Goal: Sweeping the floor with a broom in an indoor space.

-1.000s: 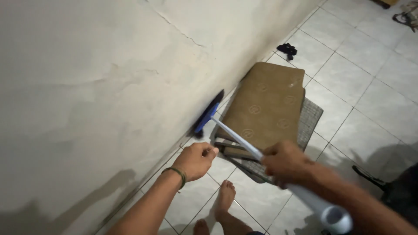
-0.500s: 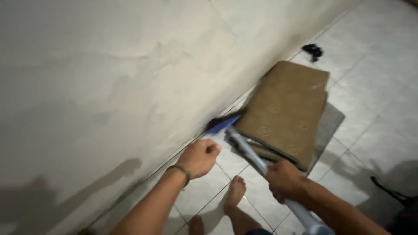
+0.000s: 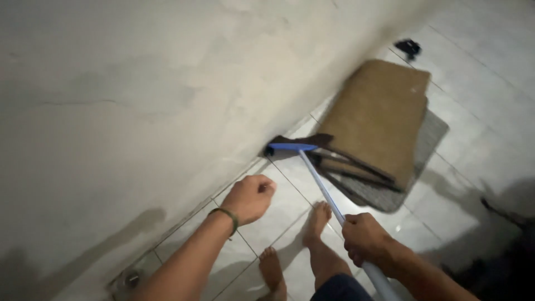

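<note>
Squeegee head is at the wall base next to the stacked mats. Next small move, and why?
Probably draw the squeegee head back along the tiles toward the bare feet. It sits at the wall base, its far end against the folded mats, so it cannot push further. The right hand grips the handle; the left hand is a free fist.

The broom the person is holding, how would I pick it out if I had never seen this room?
Start at the big pale wall and follow its foot along the tiled floor to the stack of mats. Just beside it, the broom meets the floor, its pale handle running back to the right hand. It alone has a bright blue head; the mats are brown and grey.
</note>
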